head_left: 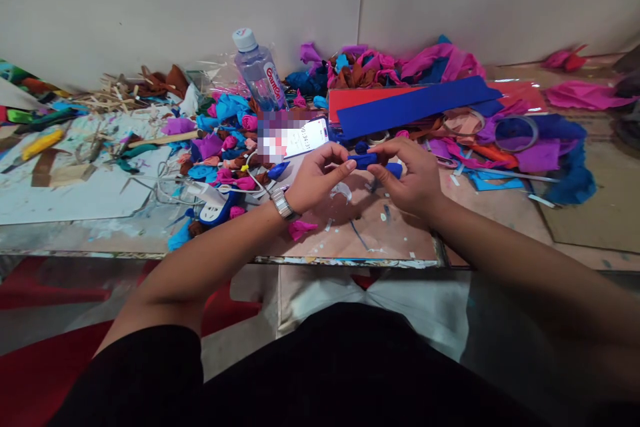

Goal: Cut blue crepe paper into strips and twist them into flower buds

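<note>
Both hands meet at the frame's centre: left hand [313, 180] and right hand [413, 177] pinch a blue paper roll [364, 160] between fingertips, just below the phone [300, 138] and water bottle [259, 73].

Phone [295, 138] screen partly blurred; blue paper roll [364, 160] probably half-hidden by fingers [395, 150]
</note>
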A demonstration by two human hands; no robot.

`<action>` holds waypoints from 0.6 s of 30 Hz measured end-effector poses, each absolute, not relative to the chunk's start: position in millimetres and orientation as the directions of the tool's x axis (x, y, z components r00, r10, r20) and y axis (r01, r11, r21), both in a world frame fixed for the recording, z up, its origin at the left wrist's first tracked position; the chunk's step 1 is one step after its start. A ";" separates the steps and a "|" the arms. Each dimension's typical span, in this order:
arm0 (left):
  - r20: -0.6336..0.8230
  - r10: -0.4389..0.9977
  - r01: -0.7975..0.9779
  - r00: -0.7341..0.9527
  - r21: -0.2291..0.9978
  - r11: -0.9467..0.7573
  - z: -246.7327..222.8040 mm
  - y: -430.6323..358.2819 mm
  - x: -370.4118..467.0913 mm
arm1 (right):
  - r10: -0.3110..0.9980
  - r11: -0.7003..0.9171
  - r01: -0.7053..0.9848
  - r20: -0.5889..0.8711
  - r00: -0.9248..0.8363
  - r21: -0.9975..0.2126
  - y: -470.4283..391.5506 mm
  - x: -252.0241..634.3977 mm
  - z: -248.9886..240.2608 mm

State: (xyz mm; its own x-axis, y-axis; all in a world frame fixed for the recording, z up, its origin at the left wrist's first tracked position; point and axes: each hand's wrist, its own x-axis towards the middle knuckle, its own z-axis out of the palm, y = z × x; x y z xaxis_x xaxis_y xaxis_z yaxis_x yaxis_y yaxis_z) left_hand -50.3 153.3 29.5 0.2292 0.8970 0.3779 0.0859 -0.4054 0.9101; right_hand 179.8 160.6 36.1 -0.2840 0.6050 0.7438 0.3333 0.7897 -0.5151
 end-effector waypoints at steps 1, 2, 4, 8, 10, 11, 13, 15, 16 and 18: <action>0.410 0.888 0.099 0.211 0.894 -0.436 28.9 153.5 -50.3 | 0.594 0.798 0.340 0.742 -0.310 -0.497 162.0 180.5 35.3; 0.444 0.874 0.118 0.200 0.874 -0.471 28.6 153.5 -50.3 | 0.582 0.808 0.351 0.738 -0.342 -0.474 163.4 181.2 34.3; 0.490 0.844 0.171 0.216 0.833 -0.527 28.7 152.7 -50.1 | 0.555 0.825 0.380 0.729 -0.402 -0.419 166.0 182.4 32.2; 0.508 0.816 0.265 0.275 0.776 -0.573 30.5 149.6 -50.0 | 0.505 0.847 0.431 0.725 -0.469 -0.312 169.6 184.2 27.5; 0.512 0.814 0.283 0.275 0.765 -0.578 31.4 148.3 -49.8 | 0.484 0.854 0.443 0.729 -0.483 -0.273 170.8 184.9 25.7; 0.514 0.813 0.280 0.273 0.767 -0.578 31.7 147.9 -49.7 | 0.476 0.856 0.446 0.733 -0.486 -0.260 171.3 185.2 25.2; 0.516 0.808 0.243 0.284 0.777 -0.581 32.3 147.5 -49.2 | 0.460 0.862 0.447 0.741 -0.490 -0.240 171.8 185.8 24.9; 0.516 0.796 0.187 0.317 0.788 -0.586 32.7 147.6 -48.4 | 0.445 0.866 0.451 0.748 -0.492 -0.218 171.8 186.3 25.5; 0.514 0.789 0.159 0.336 0.795 -0.585 32.7 147.8 -47.9 | 0.437 0.867 0.453 0.751 -0.494 -0.207 171.7 186.6 26.2; 0.502 0.784 0.108 0.367 0.814 -0.571 31.5 148.8 -47.3 | 0.423 0.870 0.455 0.757 -0.497 -0.188 171.1 187.2 27.6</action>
State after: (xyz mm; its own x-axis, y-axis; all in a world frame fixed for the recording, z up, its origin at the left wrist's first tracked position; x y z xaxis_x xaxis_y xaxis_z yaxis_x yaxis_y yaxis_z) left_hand -47.3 148.8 31.5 0.3665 0.7836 0.5016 0.1077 -0.5712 0.8137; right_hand 187.2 171.1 27.6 -0.4973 0.4234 0.7572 0.4552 0.8704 -0.1878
